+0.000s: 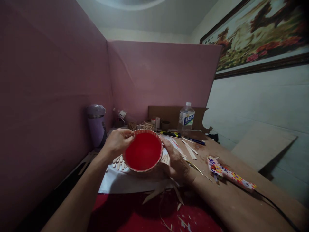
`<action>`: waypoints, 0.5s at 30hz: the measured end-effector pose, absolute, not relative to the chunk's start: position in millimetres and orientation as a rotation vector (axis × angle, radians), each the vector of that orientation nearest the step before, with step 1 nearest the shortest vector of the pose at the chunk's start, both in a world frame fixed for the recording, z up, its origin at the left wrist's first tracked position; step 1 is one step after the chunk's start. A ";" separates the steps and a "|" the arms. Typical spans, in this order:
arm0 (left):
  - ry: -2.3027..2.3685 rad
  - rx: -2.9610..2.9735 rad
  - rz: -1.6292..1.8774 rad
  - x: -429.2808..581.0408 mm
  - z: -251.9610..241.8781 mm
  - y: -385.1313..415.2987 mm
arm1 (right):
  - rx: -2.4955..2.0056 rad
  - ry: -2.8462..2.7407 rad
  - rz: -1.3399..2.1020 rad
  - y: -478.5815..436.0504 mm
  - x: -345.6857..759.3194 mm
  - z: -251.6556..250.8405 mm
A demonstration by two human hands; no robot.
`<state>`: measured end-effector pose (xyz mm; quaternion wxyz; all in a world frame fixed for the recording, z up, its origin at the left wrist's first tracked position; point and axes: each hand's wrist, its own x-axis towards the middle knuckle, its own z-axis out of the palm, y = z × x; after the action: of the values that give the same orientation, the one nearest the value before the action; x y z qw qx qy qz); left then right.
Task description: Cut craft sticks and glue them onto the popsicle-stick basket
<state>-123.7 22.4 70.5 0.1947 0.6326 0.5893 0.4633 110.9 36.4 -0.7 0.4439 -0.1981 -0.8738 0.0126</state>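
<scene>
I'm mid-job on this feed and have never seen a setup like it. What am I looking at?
There's no machine: these are a person's bare hands. The single picture comes from a camera worn on their head, looking forward and down.

The left hand and right hand hold a round bowl between them, its red inside facing the camera.

On the brown table lie flat wooden sticks, a yellow-and-black cutter and a flower-patterned glue gun with a cord. A labelled clear bottle stands behind.
</scene>
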 end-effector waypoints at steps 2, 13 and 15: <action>1.675 1.788 1.262 -126.6 70.5 23.1 | -0.508 -2.156 0.069 38.6 111.9 -2.4; 1.762 1.629 0.998 -130.1 77.3 17.7 | -0.575 -2.160 0.237 40.7 111.6 -2.3; 1.752 1.626 0.958 -128.0 77.2 17.2 | -0.590 -2.153 0.301 40.3 110.3 -1.8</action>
<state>-128.0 17.2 77.2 0.2795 0.6063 0.6533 0.3571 110.3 40.3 -1.8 0.4299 -0.2363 -0.8630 0.1208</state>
